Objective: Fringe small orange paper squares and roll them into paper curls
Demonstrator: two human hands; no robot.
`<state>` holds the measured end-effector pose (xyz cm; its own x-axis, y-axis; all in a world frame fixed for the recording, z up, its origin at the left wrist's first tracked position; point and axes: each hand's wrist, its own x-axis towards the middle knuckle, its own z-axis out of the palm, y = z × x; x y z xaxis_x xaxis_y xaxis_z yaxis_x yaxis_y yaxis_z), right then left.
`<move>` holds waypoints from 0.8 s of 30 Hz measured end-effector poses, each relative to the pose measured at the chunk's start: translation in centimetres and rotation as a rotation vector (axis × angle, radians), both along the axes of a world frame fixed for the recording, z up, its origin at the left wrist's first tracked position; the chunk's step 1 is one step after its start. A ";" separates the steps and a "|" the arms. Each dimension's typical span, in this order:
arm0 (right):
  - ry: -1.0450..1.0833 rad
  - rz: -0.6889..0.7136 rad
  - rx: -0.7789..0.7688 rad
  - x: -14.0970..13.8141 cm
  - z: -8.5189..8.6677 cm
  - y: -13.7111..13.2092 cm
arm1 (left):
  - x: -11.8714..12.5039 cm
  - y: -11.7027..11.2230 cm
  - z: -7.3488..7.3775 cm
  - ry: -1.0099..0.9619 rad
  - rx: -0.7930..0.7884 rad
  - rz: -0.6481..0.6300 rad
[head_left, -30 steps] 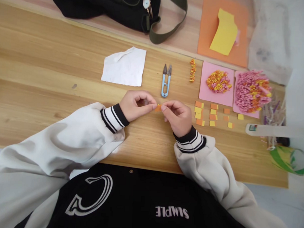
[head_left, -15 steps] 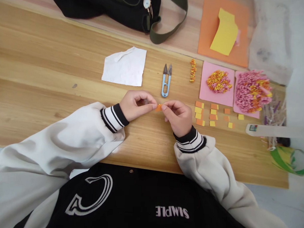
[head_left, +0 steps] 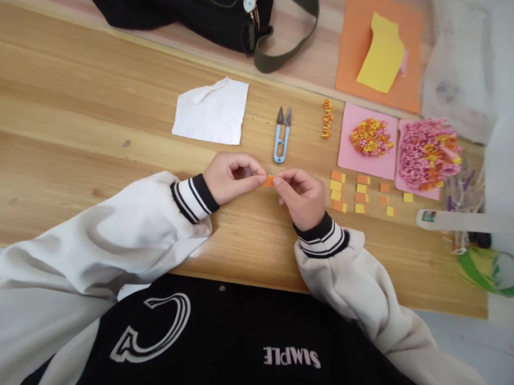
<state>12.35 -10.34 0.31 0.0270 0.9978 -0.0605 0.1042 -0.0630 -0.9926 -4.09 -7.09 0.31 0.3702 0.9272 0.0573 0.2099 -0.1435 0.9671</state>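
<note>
A small orange piece of paper [head_left: 269,181], with a bit of yellow at its top edge, is stretched between my hands above the table. My left hand [head_left: 233,177] pinches its left end between thumb and forefinger. At the other end, my right hand [head_left: 302,197] pinches it the same way; the fingertips hide both ends. Beyond my hands lie blue thread snips [head_left: 281,136], blades pointing away. To the right of my right hand, small orange and yellow paper pieces [head_left: 360,189] are laid out in rows.
Rolled orange-yellow bits [head_left: 327,118] stand in a line near a pink sheet [head_left: 346,153] bearing a small coloured heap. Farther right is a larger pink-orange pile [head_left: 427,153]. A torn white paper [head_left: 211,113], a black bag [head_left: 183,10] and a green-yellow tape roll [head_left: 476,267] lie around.
Both hands keep their pinch on the orange piece of paper at nearly the same spot. The whole view has shifted very slightly.
</note>
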 end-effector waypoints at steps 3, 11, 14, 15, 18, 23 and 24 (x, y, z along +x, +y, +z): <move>0.001 0.003 0.000 0.0 0.0 0.0 | 0.0 0.0 0.0 -0.006 -0.004 0.001; -0.011 -0.009 -0.017 -0.1 0.3 0.0 | 0.0 0.1 0.0 -0.040 -0.036 0.012; -0.007 -0.012 -0.015 -0.1 0.2 0.0 | -0.1 0.1 0.0 -0.056 -0.049 0.024; -0.008 -0.011 -0.015 -0.1 0.2 0.0 | -0.1 0.1 0.1 -0.057 -0.050 0.026; -0.004 -0.008 -0.014 -0.1 0.1 0.0 | 0.0 0.1 0.1 -0.046 -0.046 0.027; 0.007 -0.012 -0.007 -0.1 0.1 0.0 | 0.0 0.0 0.1 -0.026 -0.026 0.024; 0.003 -0.012 -0.011 -0.1 0.1 0.0 | 0.0 0.0 0.1 -0.021 -0.023 0.026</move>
